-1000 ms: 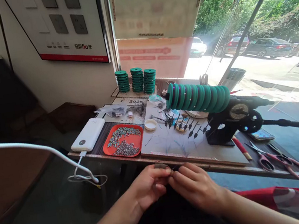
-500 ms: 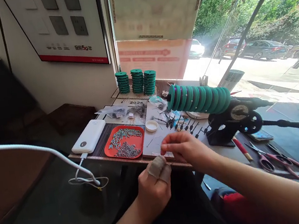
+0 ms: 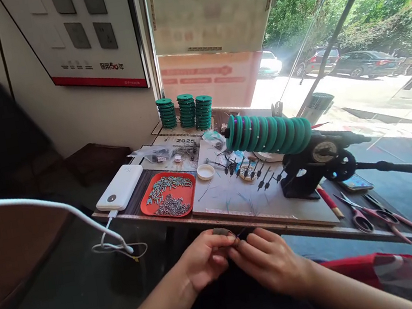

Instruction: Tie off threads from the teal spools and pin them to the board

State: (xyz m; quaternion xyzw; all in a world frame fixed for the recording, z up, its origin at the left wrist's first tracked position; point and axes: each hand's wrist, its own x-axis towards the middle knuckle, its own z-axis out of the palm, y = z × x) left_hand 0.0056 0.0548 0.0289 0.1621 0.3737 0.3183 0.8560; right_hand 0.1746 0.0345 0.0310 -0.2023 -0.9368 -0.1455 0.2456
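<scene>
Just in front of the table edge, my left hand (image 3: 205, 260) and my right hand (image 3: 270, 259) meet at the fingertips. A small dark piece (image 3: 244, 232) shows at the pinched fingers of my right hand, too small to name. My left thumb and forefinger pinch beside it; what they hold is hidden. Grey wrap covers a left finger. Beyond lies a pale board (image 3: 228, 202) with thin strands and a row of black pieces (image 3: 267, 179). Nearby are a round white lid (image 3: 205, 172) and a red tray (image 3: 144, 205) of small metal parts and greenish tubes.
A black hand-crank machine (image 3: 301, 171) carries green ring-shaped spools (image 3: 268, 134). Stacked green spools (image 3: 186, 111) stand behind. Scissors (image 3: 361, 219) lie right, a white power bank (image 3: 120, 188) left with its cable. A red bag (image 3: 362, 268) sits below the table edge.
Both hands have drawn together below the table edge. My right hand has come down off the board toward me, and the small dark piece now shows at its fingers.
</scene>
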